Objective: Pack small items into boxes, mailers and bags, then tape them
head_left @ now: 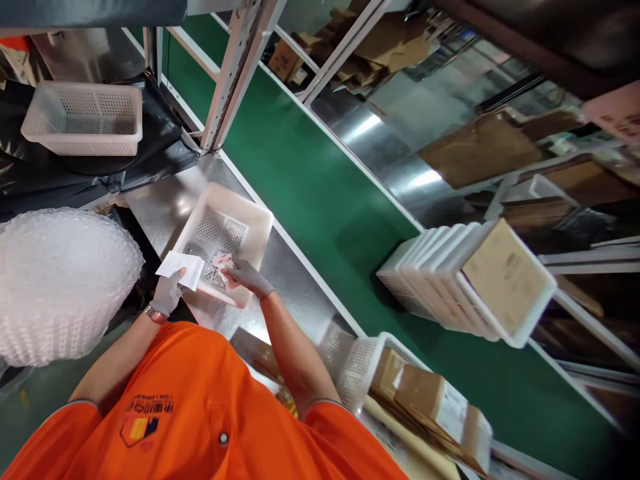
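Observation:
My left hand [168, 292], in a grey glove, is closed on a white paper [186, 267] over the near left rim of a white plastic basket [257, 230]. Gripped by my gloved right hand [247, 277] is a small pinkish crumpled item [225, 269], above the near part of the same basket. No other item shows on the basket's perforated bottom. The basket rests on a metal table [295, 293].
A bubble wrap roll [65, 280] stands at the left, below another white basket [90, 120]. A green conveyor [320, 187] carries stacked baskets [450, 280]. Parcels [425, 400] fill a basket at the lower right. A metal post [240, 80] rises behind the table.

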`<state>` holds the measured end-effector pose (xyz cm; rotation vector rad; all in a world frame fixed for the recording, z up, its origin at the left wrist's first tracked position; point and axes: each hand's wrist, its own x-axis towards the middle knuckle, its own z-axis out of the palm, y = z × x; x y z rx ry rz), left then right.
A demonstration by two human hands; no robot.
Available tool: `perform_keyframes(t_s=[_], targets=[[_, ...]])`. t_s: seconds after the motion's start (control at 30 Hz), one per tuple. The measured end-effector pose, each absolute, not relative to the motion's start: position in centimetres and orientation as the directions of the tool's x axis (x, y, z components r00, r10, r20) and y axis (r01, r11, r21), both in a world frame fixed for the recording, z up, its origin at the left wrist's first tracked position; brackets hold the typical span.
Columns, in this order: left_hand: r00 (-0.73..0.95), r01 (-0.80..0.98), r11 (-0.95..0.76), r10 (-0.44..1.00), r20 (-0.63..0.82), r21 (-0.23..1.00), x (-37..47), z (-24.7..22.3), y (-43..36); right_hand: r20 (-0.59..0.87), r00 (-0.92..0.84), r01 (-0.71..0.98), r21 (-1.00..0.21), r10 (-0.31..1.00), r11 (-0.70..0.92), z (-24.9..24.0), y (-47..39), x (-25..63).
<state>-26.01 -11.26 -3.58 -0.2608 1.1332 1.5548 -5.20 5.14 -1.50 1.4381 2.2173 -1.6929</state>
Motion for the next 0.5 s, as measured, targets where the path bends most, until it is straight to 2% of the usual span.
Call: perform_keyframes(t_s=[0.07,0.17,0.27,0.4,0.5], targets=[[-0.341,-0.834,0.117,0.661,-0.668,0.540,-25.4,-3.1,-10.5,-0.488,-0.583,0.521,-0.838,0.650,-0.162,-0.4,4.1,-4.4],[-0.294,-0.827,0.130,0.730,-0.618,0.547,-24.3,-2.1,-9.4,-0.494,-0.582,0.368,-0.868,0.647,-0.332,0.9,2.2,-3.5],[-0.227,-0.847,0.136,0.781,-0.582,0.513,-23.2,-1.3,-8.6,-0.473,-0.546,0.363,-0.877,0.692,-0.314,1.6,0.6,-2.7],[-0.138,-0.862,0.221,0.764,-0.630,0.457,-21.9,-0.8,-7.6,-0.457,-0.496,0.352,-0.883,0.739,-0.310,2.1,-0.6,-1.5],[-0.105,-0.826,0.283,0.773,-0.625,0.488,-20.9,-1.3,-7.3,-0.441,-0.453,0.350,-0.887,0.775,-0.301,2.5,-1.4,-0.8]])
